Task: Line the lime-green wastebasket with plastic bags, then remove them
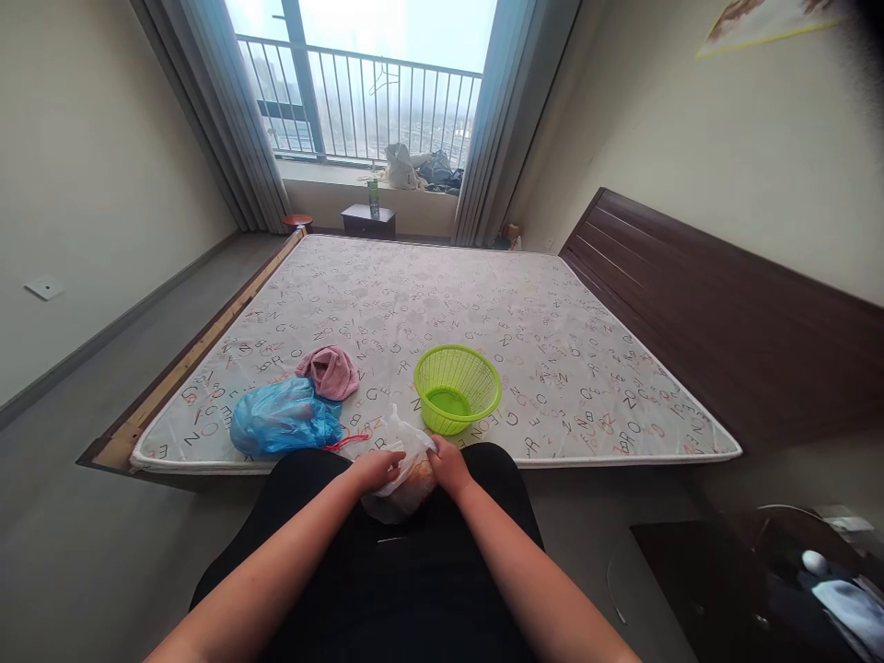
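Observation:
A whitish, see-through plastic bag [404, 488] rests in my lap with something orange-brown inside that I cannot make out. My left hand [377, 470] grips the bag's left side near its mouth. On the other side, my right hand [450, 465] pinches the bag's upper edge. Just beyond, a green plastic basket [458, 382] stands upright on the mattress, with nothing seen inside. To the left lies a filled blue plastic bag [283, 419] with red ties [349, 442]. A crumpled pink cloth [330, 371] touches its far side.
The letter-printed mattress [442, 295] fills the middle, with a dark headboard [691, 285] on the right. A wooden bed rail [200, 354] edges the left. Beyond stands a nightstand [369, 221] with a green bottle [374, 198]. A dark cabinet [711, 589] is at the lower right.

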Demonstrator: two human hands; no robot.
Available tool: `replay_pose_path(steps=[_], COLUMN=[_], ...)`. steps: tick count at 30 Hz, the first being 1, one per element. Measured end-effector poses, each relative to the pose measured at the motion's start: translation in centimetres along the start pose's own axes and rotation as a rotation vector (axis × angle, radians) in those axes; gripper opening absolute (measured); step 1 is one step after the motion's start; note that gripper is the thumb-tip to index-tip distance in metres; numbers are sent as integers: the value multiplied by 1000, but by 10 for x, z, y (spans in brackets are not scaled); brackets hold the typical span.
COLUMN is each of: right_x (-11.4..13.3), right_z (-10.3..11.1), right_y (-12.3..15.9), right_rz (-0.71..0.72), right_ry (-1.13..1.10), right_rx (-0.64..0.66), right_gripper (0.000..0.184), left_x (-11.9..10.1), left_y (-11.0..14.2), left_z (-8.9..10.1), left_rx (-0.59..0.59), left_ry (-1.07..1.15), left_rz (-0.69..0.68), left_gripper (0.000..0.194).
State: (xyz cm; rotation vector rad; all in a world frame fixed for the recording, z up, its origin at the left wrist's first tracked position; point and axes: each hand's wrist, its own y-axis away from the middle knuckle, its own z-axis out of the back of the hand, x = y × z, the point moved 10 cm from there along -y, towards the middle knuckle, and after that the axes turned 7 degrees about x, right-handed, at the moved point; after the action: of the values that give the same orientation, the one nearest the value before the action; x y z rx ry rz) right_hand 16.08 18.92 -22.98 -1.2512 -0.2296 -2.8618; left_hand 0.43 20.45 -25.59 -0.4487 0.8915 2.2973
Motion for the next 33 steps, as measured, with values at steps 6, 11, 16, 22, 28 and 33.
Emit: replay_pose_path(steps=[6,11,16,22,28,33], right_x=[5,4,-2,0,3,3], right_z=[-6,-9,-5,-2,-1,-2], right_y=[2,1,-1,-1,0,0], right_rz=[24,29,23,19,22,18], right_ry=[9,-14,-73,-95,-99,-91], right_rx=[45,56,20,8,17,20], right_gripper=[15,13,17,17,15,15], left_x=[4,13,21,22,18,18], left_y=[0,-5,-7,-7,-3,-3], left_z=[-11,-15,-10,-11,-13,-20], left_rx=[33,24,-18,-1,47,96], left_ry=[0,-70,-98,-85,-69,-73], left_rz=[43,95,118,109,108,119], left_gripper=[30,20,23,27,35,25])
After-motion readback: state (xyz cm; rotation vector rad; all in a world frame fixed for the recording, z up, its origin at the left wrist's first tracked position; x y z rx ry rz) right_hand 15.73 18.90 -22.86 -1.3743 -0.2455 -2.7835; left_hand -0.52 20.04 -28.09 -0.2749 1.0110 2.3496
